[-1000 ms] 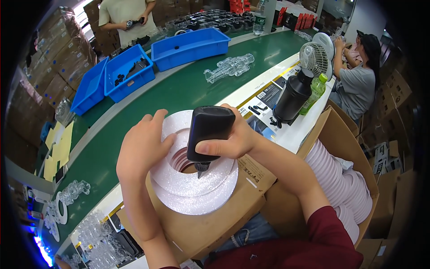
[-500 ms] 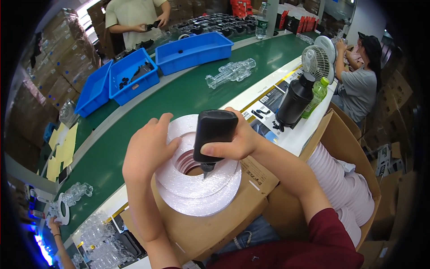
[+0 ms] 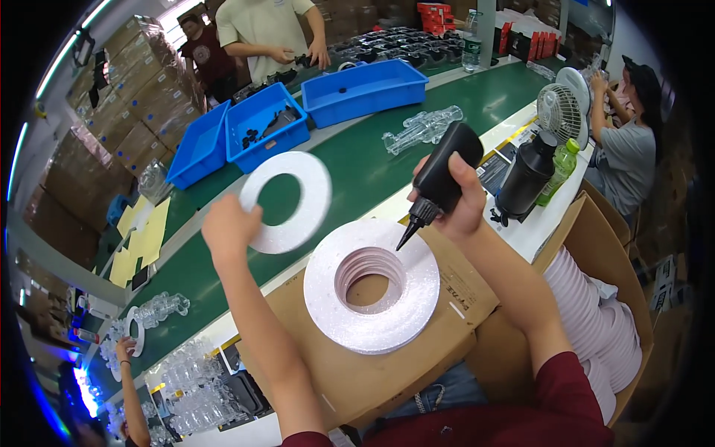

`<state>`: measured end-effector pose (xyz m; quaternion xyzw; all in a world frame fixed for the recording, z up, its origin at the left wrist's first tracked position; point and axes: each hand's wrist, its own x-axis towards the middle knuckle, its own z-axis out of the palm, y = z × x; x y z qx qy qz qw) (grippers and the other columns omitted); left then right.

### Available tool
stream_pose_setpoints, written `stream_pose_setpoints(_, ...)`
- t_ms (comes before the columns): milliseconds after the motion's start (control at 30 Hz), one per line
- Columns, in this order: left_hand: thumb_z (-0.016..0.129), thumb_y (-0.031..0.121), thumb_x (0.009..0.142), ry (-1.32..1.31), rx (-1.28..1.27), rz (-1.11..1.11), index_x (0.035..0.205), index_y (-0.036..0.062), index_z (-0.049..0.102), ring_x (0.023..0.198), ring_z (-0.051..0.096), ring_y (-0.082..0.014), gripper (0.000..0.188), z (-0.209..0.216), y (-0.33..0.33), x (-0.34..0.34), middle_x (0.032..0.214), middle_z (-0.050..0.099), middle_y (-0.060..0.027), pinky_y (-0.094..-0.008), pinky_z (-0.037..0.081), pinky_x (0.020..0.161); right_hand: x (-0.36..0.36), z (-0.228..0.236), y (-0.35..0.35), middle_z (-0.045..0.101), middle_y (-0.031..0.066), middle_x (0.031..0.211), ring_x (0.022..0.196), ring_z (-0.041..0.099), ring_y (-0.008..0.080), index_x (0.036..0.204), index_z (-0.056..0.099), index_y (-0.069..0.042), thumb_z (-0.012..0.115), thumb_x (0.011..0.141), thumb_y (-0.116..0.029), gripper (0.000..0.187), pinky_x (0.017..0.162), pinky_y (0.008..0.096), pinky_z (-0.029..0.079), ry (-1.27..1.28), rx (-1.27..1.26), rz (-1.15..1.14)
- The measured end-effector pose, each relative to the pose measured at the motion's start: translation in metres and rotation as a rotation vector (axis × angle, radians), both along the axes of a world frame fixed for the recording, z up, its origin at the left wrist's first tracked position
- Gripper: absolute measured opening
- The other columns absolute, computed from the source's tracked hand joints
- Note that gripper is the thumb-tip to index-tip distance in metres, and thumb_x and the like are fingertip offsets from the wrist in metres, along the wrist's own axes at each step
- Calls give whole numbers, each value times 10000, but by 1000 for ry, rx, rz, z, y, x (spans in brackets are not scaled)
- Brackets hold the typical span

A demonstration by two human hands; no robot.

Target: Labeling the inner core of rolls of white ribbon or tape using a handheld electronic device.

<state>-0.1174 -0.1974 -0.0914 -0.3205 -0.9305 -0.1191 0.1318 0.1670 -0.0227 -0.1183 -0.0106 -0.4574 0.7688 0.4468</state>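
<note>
My left hand (image 3: 231, 227) pinches one flat white ring (image 3: 316, 197) by its left edge and holds it up over the green belt. In my right hand (image 3: 465, 197) is a black squeeze bottle (image 3: 449, 164), tilted with its pointed black nozzle down and to the left. The nozzle tip hangs over the upper right part of a stack of white rings (image 3: 324, 294); whether it touches cannot be told. That stack lies on a brown cardboard box (image 3: 335, 380) in front of me, its centre hole facing up.
A green conveyor belt (image 3: 350, 179) runs across, with a clear plastic piece (image 3: 424, 128) on it. Blue bins (image 3: 272, 141) line its far side. To the right stand a black bottle (image 3: 525, 175), a green bottle (image 3: 557, 175), a fan (image 3: 560, 112) and a carton of white rings (image 3: 588, 313). Other people work nearby.
My left hand has lifted the top ring off the stack and moved it left over the belt. My right hand has raised the squeeze bottle up and to the right.
</note>
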Motion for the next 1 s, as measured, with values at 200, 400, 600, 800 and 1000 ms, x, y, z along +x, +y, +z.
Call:
stream_pose_setpoints(200, 743, 349, 768, -20, -79, 300, 1062, 40, 734, 1026, 716, -377, 426, -73, -12, -69, 1108, 736, -185, -472, 583, 858, 7, 9, 9, 694, 161, 891, 660, 720, 236, 1115, 540, -47, 692, 914, -328, 377, 529, 295, 568, -81, 44, 11)
stream_pose_setpoints(400, 730, 352, 817, -192, -136, 414, 1149, 26, 694, 1048, 713, -372, 466, -76, 0, -60, 1152, 723, -202, -468, 578, 875, 16, 9, 31, 661, 111, 878, 691, 697, 197, 1092, 528, -60, 726, 899, -245, 333, 597, 319, 598, -155, 64, -3)
stream_pose_setpoints(600, 724, 425, 862, -398, 8, -467, 1333, -32, 608, 1030, 711, -373, 667, 6, 40, 60, 1189, 694, -264, -436, 558, 876, 29, 2, 59, 612, 43, 854, 668, 647, 106, 1082, 538, -56, 760, 881, -242, 353, 511, 240, 543, -339, 176, -87)
stream_pose_setpoints(800, 772, 433, 803, -305, -227, -613, 1155, -42, 683, 901, 716, -391, 598, 27, 45, 158, 956, 722, -264, -459, 562, 790, 36, -7, 66, 637, 33, 857, 732, 644, 100, 1021, 609, -25, 767, 877, -203, 278, 640, 259, 542, -254, 306, -103)
stream_pose_setpoints(1000, 813, 410, 741, -247, -238, -606, 847, -37, 695, 779, 700, -407, 474, 19, 47, 167, 806, 701, -241, -469, 556, 705, 47, -11, 70, 658, 26, 841, 768, 625, 89, 974, 645, -8, 753, 898, -167, 206, 681, 264, 527, -295, 448, -62)
